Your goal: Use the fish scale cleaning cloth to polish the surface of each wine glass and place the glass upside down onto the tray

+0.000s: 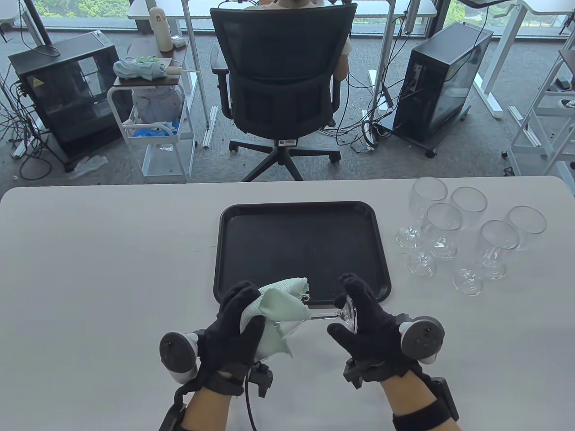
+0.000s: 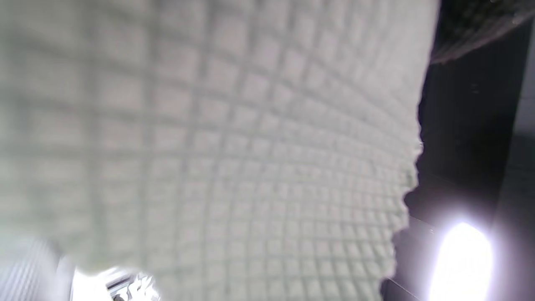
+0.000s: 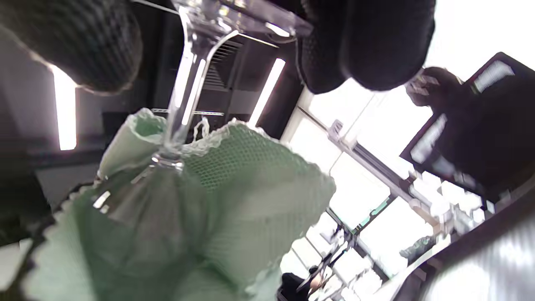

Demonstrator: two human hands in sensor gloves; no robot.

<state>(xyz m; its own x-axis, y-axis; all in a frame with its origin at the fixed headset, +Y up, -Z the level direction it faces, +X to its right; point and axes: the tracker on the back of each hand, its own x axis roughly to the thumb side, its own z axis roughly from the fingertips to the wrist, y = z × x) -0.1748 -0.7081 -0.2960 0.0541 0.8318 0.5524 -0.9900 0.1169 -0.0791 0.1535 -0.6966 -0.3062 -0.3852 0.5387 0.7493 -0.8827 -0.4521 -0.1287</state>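
Observation:
A clear wine glass [image 1: 321,315] lies sideways in the air above the table's near edge. My left hand [image 1: 238,330] holds its bowl wrapped in the pale green fish scale cloth [image 1: 274,305]. My right hand [image 1: 364,321] grips the foot of the glass, fingers curled round the rim of the base. The right wrist view shows the stem [image 3: 184,96] running down into the cloth [image 3: 200,217], with gloved fingertips [image 3: 368,42] on the base. The left wrist view is filled by the cloth's waffle weave [image 2: 230,146]. The black tray [image 1: 233,269] lies just beyond both hands, with nothing on it.
Several upright wine glasses [image 1: 467,233] stand in a cluster on the table to the right of the tray. Beyond the table's far edge are an office chair [image 1: 278,90], a white trolley [image 1: 152,130] and computer cases.

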